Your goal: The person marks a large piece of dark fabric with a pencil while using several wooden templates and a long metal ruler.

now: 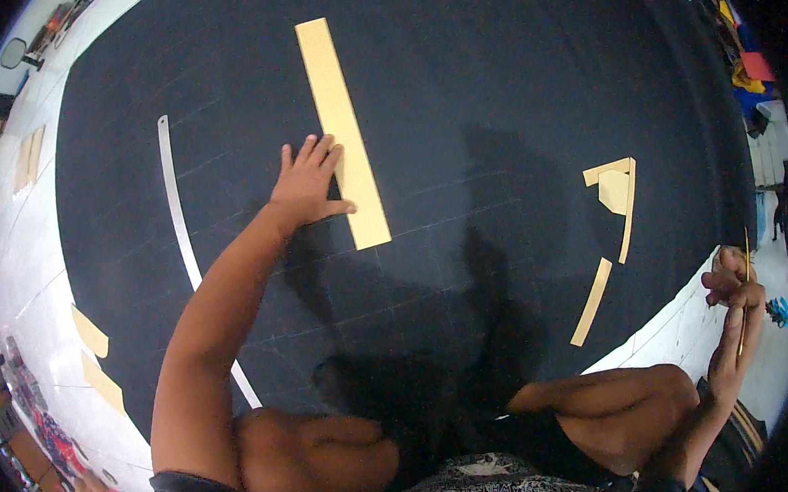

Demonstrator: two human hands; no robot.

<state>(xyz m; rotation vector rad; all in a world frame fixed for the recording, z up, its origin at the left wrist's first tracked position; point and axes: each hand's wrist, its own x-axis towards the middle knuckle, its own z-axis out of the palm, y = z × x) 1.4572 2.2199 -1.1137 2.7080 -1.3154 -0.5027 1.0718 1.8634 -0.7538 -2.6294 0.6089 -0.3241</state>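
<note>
My left hand (305,181) lies with fingers spread at the left edge of a long pale yellow card strip (337,104); fingertips and thumb touch it. The strip rests lengthwise on a wide black cloth (437,78) marked with faint chalk-like lines. Off to the right, beyond the cloth's edge, my right hand (734,300) is closed on a thin yellow stick (747,253). Whether the stick is a pencil, I cannot tell. Left of the strip, a long metal ruler (170,184) lies partly behind my left forearm.
Toward the cloth's right side lie several smaller yellow card pieces, among them a five-sided one (613,190) and a short strip (592,302). More card pieces (91,331) sit by the left edge. My crossed legs border the near side. Blue scraps (780,312) lie at far right.
</note>
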